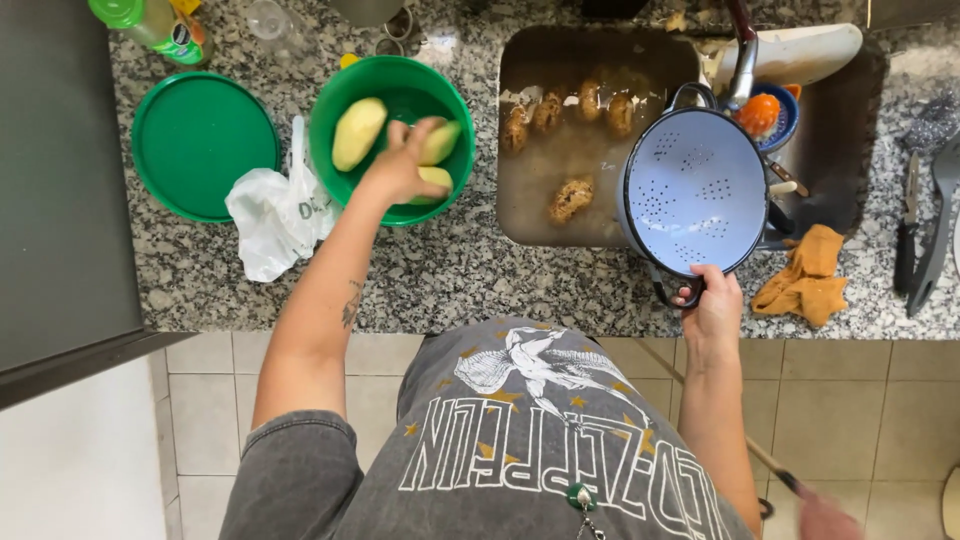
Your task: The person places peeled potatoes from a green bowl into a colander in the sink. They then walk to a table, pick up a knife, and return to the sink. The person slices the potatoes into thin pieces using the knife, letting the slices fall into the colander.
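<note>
The left hand (400,165) reaches into the green bowl (330,120) on the counter, its fingers closed around a peeled potato (442,142); two more peeled potatoes lie beside it; the right hand (712,300) grips the handle of a pale blue colander (692,190), held tilted over the sink (560,235) of muddy water, where unpeeled potatoes (570,198) sit.

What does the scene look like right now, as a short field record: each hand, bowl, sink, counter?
left hand: in the green bowl, grip on a peeled potato
right hand: grip on the handle of a pale blue colander, held over the sink
bowl: three peeled potatoes
sink: murky water, unpeeled potatoes
counter: green lid, white plastic bag, orange cloth
</note>
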